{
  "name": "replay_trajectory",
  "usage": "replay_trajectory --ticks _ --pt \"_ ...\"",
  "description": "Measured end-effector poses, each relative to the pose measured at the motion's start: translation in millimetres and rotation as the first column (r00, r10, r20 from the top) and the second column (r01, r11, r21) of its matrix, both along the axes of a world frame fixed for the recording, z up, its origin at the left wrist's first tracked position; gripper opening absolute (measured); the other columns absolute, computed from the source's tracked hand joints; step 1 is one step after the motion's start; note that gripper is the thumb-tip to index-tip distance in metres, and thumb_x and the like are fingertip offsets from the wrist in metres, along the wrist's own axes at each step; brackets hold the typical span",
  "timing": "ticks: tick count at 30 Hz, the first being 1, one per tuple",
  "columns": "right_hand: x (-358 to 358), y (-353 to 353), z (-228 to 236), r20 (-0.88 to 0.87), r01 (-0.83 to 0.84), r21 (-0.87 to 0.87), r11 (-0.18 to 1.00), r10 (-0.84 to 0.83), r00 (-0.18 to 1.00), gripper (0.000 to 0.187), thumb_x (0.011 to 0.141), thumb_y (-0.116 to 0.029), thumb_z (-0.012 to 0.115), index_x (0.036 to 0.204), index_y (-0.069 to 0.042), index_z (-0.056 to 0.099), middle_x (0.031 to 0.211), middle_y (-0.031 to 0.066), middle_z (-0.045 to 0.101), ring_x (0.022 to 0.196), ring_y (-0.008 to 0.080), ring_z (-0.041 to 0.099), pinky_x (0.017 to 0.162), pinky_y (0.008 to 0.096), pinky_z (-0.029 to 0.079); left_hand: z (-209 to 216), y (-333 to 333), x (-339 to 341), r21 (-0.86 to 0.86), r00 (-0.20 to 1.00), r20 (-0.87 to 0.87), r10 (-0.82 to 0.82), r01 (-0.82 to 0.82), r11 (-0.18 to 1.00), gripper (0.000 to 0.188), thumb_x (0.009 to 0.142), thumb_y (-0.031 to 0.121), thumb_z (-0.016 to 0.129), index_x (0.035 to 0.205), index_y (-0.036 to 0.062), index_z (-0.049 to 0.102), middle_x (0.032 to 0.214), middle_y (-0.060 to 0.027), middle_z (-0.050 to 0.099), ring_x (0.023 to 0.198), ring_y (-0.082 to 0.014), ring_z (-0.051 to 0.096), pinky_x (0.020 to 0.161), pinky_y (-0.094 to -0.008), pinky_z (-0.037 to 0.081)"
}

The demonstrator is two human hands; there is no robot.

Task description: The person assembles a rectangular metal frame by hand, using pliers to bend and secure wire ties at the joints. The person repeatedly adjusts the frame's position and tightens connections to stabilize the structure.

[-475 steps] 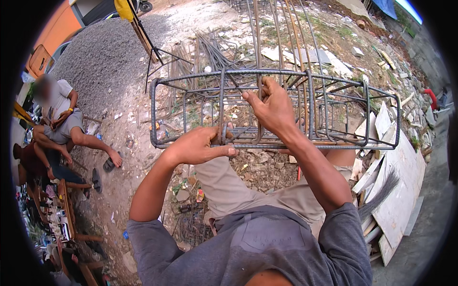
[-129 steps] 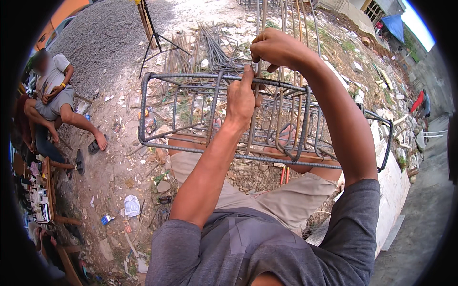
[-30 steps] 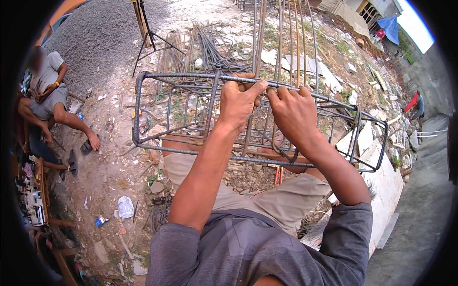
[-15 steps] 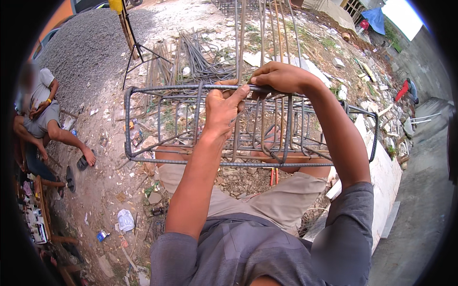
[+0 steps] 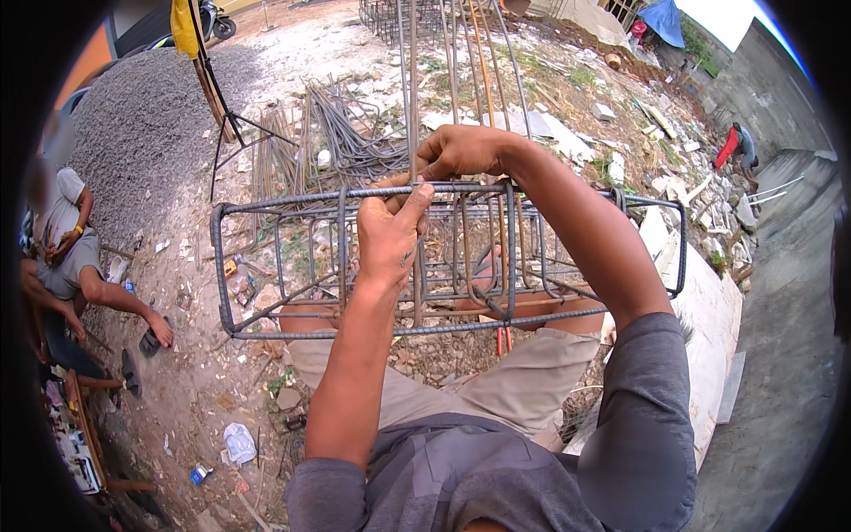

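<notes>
Grey steel rebar cage (image 5: 292,266) lying lengthwise across the lap, above gravelly ground. Left hand (image 5: 388,232) gripping the top bar (image 5: 292,199), fingers curled over it. Right hand (image 5: 461,151) closed on the same bar just beyond, touching the left. Seated person (image 5: 66,248) well off to the left.

My left hand (image 5: 388,232) grips the top bar of the rebar cage (image 5: 266,266), fingers up against the steel. My right hand (image 5: 461,152) closes on the same bar just beyond it, touching. Long loose rods (image 5: 443,80) run away ahead. A seated person (image 5: 71,257) is at left, by the gravel heap (image 5: 124,133).
</notes>
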State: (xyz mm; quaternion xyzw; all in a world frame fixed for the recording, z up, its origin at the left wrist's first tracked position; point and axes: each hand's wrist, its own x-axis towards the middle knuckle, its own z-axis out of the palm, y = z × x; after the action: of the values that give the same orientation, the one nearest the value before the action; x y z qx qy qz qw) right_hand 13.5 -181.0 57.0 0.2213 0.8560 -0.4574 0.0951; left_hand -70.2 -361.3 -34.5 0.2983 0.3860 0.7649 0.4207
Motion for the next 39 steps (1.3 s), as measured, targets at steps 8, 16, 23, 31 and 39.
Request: replay_trajectory --ticks 8,16,23,31,39 --pt "7 -4 -5 -0.164 0.042 0.008 0.999 -0.040 0.986 0.011 0.097 -0.011 0.075 0.098 0.000 0.074 0.084 0.0000 0.070 0.079 0.0091 0.060 0.076 0.0286 0.050 7 -2 0 -0.058 0.995 0.098 -0.011 0.016 0.998 0.032 0.097 0.011 0.077 0.123 -0.0051 0.067 0.094 -0.0043 0.072 0.076 -0.0068 0.062 0.058 -0.0211 0.046" --pt "7 7 -17 -0.295 -0.029 0.006 1.000 0.030 0.955 0.011 0.096 -0.013 0.076 0.096 -0.002 0.073 0.083 -0.0014 0.070 0.077 0.0088 0.059 0.071 0.0290 0.048 8 -3 -5 -0.093 0.982 0.184 -0.039 0.057 0.994 0.024 0.099 0.024 0.074 0.112 0.0043 0.069 0.085 -0.0052 0.072 0.063 -0.0076 0.061 0.051 -0.0195 0.037" --pt "-4 12 5 -0.162 -0.019 0.356 0.934 0.082 0.983 0.024 0.088 -0.026 0.087 0.091 -0.004 0.077 0.075 -0.0001 0.067 0.071 0.0078 0.056 0.065 0.0299 0.045 10 -5 -6 -0.130 0.988 0.149 -0.030 0.049 0.990 0.024 0.098 0.024 0.076 0.112 0.0066 0.067 0.087 -0.0042 0.073 0.065 -0.0079 0.063 0.052 -0.0192 0.037" --pt "-27 13 11 -0.286 0.292 0.411 0.864 -0.182 0.941 0.049 0.090 -0.050 0.082 0.078 -0.003 0.075 0.058 -0.0006 0.057 0.054 0.0088 0.052 0.051 0.0311 0.040 12 -6 4 -0.073 0.936 0.352 -0.028 0.057 0.996 0.029 0.098 0.018 0.077 0.120 0.0085 0.060 0.094 -0.0041 0.071 0.067 -0.0070 0.060 0.054 -0.0188 0.041" --pt "12 -68 39 -0.416 0.328 0.834 0.443 0.116 0.902 0.018 0.099 -0.024 0.069 0.104 -0.007 0.073 0.091 0.0126 0.073 0.081 0.0333 0.071 0.072 0.0441 0.054 3 2 9 0.061 0.927 0.374 -0.040 0.019 0.998 0.024 0.098 0.011 0.075 0.117 0.0114 0.061 0.095 -0.0032 0.069 0.077 -0.0099 0.064 0.063 -0.0232 0.047"
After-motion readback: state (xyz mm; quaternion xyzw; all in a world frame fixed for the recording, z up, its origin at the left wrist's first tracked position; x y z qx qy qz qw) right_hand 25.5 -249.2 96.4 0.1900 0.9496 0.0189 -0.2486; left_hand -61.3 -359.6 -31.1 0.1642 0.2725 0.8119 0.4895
